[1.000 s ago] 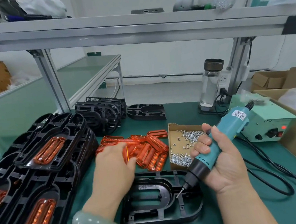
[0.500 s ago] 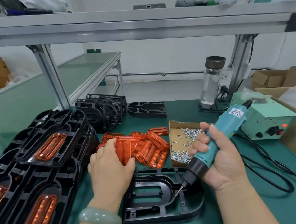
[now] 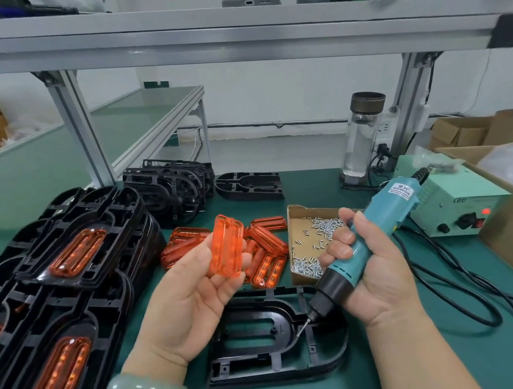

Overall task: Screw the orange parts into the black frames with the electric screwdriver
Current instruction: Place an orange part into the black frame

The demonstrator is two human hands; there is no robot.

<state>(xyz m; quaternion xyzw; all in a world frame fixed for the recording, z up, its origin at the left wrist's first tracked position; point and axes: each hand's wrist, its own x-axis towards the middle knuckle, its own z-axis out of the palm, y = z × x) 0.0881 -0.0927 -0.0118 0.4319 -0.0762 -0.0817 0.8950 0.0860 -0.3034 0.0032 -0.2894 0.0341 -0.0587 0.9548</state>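
Orange part (image 3: pixel 227 249) is pinched in the left hand (image 3: pixel 193 297), held above the black frame (image 3: pixel 264 356) on the worktop (image 3: pixel 422 366). Right hand (image 3: pixel 372 274) grips the electric screwdriver (image 3: pixel 377 229), bit angled down at that frame.

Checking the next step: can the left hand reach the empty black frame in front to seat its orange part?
Probably yes. The left hand holds the orange part close by the black frame, whose opening lies bare; the screwdriver in the right hand points at its right side only.
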